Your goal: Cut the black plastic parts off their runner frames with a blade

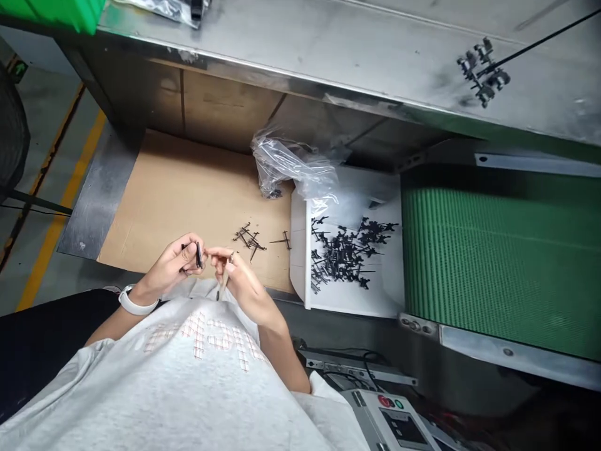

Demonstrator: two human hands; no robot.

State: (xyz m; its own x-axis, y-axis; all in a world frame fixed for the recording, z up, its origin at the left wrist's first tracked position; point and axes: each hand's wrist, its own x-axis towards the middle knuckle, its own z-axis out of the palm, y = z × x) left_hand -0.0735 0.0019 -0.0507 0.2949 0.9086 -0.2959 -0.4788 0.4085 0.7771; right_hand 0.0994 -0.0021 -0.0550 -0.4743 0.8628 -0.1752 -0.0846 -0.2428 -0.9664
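Note:
My left hand point(173, 264) is closed round a small black plastic part point(199, 255), held upright between thumb and fingers in front of my shirt. Close beside it, my right hand point(235, 275) has its fingers bent round a slim tool point(223, 285); the tool's kind is hard to make out. The right fingertips come near the black part, and whether they touch it I cannot tell. Beyond my hands, several thin black branched plastic pieces point(251, 238) lie on a cardboard sheet point(188, 188).
Right of the cardboard, a white bin point(307, 250) holds many black branched pieces point(345, 250). A clear plastic bag point(295, 163) drapes over its corner. Farther right runs a green ribbed conveyor belt point(469, 263). A metal ledge point(328, 56) crosses the back, and a control box point(399, 423) sits low right.

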